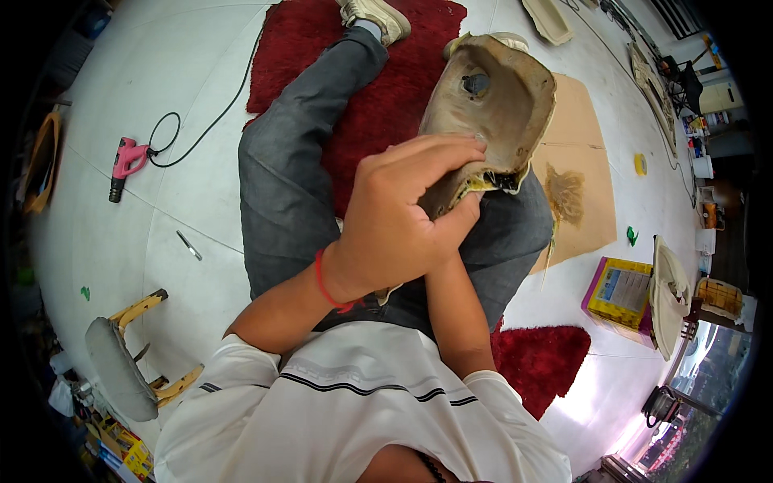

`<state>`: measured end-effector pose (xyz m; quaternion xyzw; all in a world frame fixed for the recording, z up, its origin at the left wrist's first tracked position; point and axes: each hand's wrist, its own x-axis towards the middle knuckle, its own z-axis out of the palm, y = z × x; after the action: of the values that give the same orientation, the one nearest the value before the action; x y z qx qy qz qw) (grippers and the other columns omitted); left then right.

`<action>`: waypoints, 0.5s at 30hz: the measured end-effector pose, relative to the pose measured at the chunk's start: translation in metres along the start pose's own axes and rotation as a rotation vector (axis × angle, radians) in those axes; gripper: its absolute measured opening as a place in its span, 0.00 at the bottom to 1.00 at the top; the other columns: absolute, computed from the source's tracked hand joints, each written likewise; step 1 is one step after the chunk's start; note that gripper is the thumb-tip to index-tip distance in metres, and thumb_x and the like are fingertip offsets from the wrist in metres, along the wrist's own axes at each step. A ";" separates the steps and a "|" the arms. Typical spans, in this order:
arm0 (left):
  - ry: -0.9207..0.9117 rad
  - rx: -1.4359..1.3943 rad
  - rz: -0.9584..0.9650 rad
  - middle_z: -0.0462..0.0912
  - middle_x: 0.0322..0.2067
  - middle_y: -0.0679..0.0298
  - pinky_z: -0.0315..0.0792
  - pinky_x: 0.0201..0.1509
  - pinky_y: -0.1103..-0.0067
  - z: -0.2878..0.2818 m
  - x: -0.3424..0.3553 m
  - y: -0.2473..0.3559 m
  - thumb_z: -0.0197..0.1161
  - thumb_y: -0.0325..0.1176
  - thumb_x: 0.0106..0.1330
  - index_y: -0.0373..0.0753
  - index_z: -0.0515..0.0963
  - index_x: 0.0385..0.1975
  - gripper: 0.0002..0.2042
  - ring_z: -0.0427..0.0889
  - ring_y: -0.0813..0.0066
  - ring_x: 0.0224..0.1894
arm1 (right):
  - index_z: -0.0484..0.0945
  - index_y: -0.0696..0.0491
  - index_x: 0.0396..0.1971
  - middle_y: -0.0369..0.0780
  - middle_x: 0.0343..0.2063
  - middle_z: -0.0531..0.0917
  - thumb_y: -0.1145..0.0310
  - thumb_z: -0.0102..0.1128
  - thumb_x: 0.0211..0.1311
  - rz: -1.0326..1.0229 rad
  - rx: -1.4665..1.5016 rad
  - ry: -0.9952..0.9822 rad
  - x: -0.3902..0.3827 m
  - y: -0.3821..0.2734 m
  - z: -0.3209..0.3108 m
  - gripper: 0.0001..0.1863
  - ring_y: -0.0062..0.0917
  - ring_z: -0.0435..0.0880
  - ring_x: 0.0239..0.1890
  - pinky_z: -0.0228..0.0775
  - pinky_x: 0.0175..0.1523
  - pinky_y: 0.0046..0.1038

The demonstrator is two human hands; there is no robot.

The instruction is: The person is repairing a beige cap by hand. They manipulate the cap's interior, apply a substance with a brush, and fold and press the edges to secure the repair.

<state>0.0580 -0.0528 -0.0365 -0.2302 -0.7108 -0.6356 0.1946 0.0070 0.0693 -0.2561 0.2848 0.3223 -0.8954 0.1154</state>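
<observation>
My left hand, a red string on its wrist, grips the near edge of a dirty beige molded part. The thumb and fingers pinch a ragged, split rim with dark and yellowish material along it. A round opening with something dark in it shows near the part's far end. My right forearm reaches up beneath my left hand; the right hand itself is hidden behind it. The part is held over my right leg.
Red mats lie under me. A stained cardboard sheet and yellow boxes are on the right. On the left lie a corded pink heat gun, a small metal tool and a grey-padded wooden piece.
</observation>
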 end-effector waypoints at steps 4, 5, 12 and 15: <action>-0.067 -0.042 -0.155 0.90 0.41 0.59 0.80 0.48 0.82 -0.051 0.024 0.008 0.64 0.19 0.65 0.29 0.85 0.48 0.12 0.87 0.78 0.44 | 0.75 0.58 0.61 0.41 0.54 0.82 0.68 0.55 0.76 -0.210 -0.307 0.141 -0.013 -0.002 0.002 0.19 0.28 0.82 0.55 0.74 0.63 0.32; -0.099 -0.043 -0.218 0.90 0.39 0.62 0.79 0.46 0.83 -0.068 0.035 0.013 0.64 0.20 0.67 0.30 0.85 0.49 0.12 0.86 0.81 0.43 | 0.75 0.58 0.61 0.41 0.54 0.82 0.68 0.56 0.76 -0.413 -0.430 0.201 -0.027 -0.012 -0.001 0.19 0.27 0.82 0.55 0.74 0.62 0.32; -0.343 0.237 -0.112 0.87 0.36 0.66 0.77 0.44 0.82 -0.120 0.087 0.029 0.66 0.26 0.68 0.32 0.86 0.46 0.09 0.82 0.83 0.38 | 0.78 0.57 0.60 0.46 0.62 0.78 0.76 0.69 0.58 -1.630 -1.187 -0.415 -0.182 -0.159 0.152 0.27 0.36 0.73 0.68 0.61 0.73 0.37; -0.350 0.472 0.053 0.84 0.36 0.64 0.75 0.44 0.80 -0.118 0.095 0.034 0.66 0.27 0.68 0.32 0.85 0.45 0.09 0.80 0.78 0.37 | 0.81 0.54 0.57 0.45 0.58 0.81 0.75 0.71 0.54 -1.625 -1.489 -0.628 -0.173 -0.191 0.185 0.26 0.36 0.76 0.66 0.63 0.71 0.35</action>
<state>-0.0018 -0.1599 0.0587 -0.3033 -0.8555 -0.3978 0.1337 -0.0081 0.1007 0.0589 -0.3827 0.8179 -0.3241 -0.2819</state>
